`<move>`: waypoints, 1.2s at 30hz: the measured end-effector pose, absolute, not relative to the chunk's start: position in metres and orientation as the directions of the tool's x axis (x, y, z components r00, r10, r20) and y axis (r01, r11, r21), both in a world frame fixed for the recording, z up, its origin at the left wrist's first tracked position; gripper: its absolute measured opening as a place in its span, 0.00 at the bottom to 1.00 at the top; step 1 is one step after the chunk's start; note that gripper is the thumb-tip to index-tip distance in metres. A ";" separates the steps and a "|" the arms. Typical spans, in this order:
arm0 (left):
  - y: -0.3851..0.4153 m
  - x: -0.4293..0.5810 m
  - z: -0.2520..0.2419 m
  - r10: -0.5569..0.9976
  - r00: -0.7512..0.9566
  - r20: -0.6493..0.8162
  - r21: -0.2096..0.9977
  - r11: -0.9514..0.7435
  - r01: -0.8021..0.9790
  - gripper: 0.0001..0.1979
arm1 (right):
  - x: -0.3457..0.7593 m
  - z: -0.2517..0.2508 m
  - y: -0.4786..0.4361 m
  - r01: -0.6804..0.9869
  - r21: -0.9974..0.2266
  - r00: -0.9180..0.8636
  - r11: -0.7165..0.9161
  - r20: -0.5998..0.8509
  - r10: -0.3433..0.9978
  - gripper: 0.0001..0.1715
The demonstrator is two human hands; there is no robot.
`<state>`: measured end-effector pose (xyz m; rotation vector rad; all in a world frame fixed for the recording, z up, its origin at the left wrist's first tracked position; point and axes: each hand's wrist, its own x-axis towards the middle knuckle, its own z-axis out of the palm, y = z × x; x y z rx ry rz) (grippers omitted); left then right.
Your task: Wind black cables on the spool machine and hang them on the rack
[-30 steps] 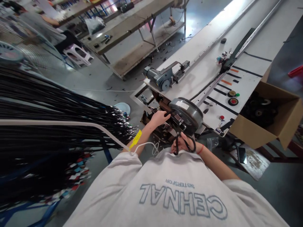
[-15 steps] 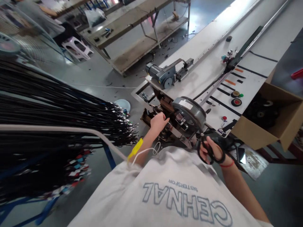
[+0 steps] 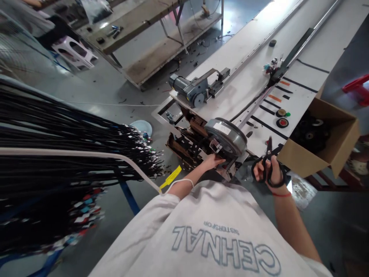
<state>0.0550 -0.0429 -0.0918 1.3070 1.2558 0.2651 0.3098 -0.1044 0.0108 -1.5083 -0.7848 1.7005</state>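
Black scissors (image 3: 269,154) are in my right hand (image 3: 269,174), their blades pointing up toward the table's near corner. My left hand (image 3: 212,161) reaches in below the round grey machine head (image 3: 226,134), with its fingers by the metal parts there. A finger points right; whether the hand pinches anything is too small to tell. A yellow tag (image 3: 171,177) and a white cord hang at my left forearm. Black cable (image 3: 248,107) runs along the white table (image 3: 245,73) to the machine head.
Bundles of black cables (image 3: 66,130) hang on a blue rack at left. A cardboard box (image 3: 323,154) with black rolls stands at right. Behind are a motor unit (image 3: 188,88), tape rolls (image 3: 282,122), a workbench (image 3: 129,30), a white stool (image 3: 75,52) and part of a person.
My left hand has moved right and down, under the machine head. My right hand with the scissors has moved right and up, and the blades now show. The view has shifted slightly.
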 end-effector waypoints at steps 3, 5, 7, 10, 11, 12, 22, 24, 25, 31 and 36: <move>-0.026 0.023 -0.068 0.737 0.403 -0.542 0.794 0.292 0.533 0.11 | 0.325 -0.022 -0.059 0.271 -0.746 0.274 -0.608 -0.546 0.792 0.32; -0.016 0.002 -0.053 0.885 0.197 -0.421 0.749 0.217 0.626 0.14 | 0.331 -0.041 -0.030 0.602 -0.530 0.378 -0.598 -0.470 0.798 0.24; -0.010 -0.012 -0.046 0.973 0.002 -0.230 0.654 0.153 0.741 0.16 | 0.333 -0.052 -0.009 0.785 -0.330 0.377 -0.524 -0.417 0.827 0.19; -0.008 -0.011 -0.052 0.968 0.017 -0.248 0.546 0.126 0.828 0.18 | 0.329 -0.050 0.001 0.846 -0.271 0.370 -0.459 -0.323 0.871 0.19; -0.007 -0.006 -0.057 0.956 0.025 -0.293 0.514 0.136 0.847 0.19 | 0.327 -0.046 -0.001 0.850 -0.298 0.366 -0.435 -0.262 0.893 0.21; -0.006 -0.001 -0.062 0.947 0.012 -0.321 0.476 0.150 0.867 0.20 | 0.324 -0.040 -0.004 0.850 -0.340 0.356 -0.403 -0.193 0.914 0.22; 0.023 -0.024 -0.073 0.733 0.277 -0.621 0.773 0.515 0.370 0.25 | 0.271 0.039 -0.080 0.577 -0.811 0.113 -0.099 -0.041 0.993 0.22; 0.017 -0.037 -0.067 0.593 0.524 -0.612 0.709 0.704 0.031 0.27 | 0.252 0.044 -0.091 0.393 -0.904 -0.056 -0.169 -0.207 0.977 0.25; 0.013 -0.040 -0.064 0.532 0.607 -0.591 0.627 0.776 -0.070 0.27 | 0.241 0.042 -0.093 0.297 -0.925 -0.158 -0.236 -0.292 0.943 0.26; -0.026 -0.034 -0.052 0.535 0.663 -0.523 0.442 0.836 -0.326 0.18 | 0.182 -0.001 -0.066 -0.065 -0.849 -0.247 -0.524 -0.495 0.833 0.23; -0.058 -0.029 -0.050 0.761 0.481 -0.435 0.702 0.621 -0.348 0.33 | 0.154 -0.027 -0.034 -0.352 -0.780 -0.094 -0.517 -0.520 0.849 0.18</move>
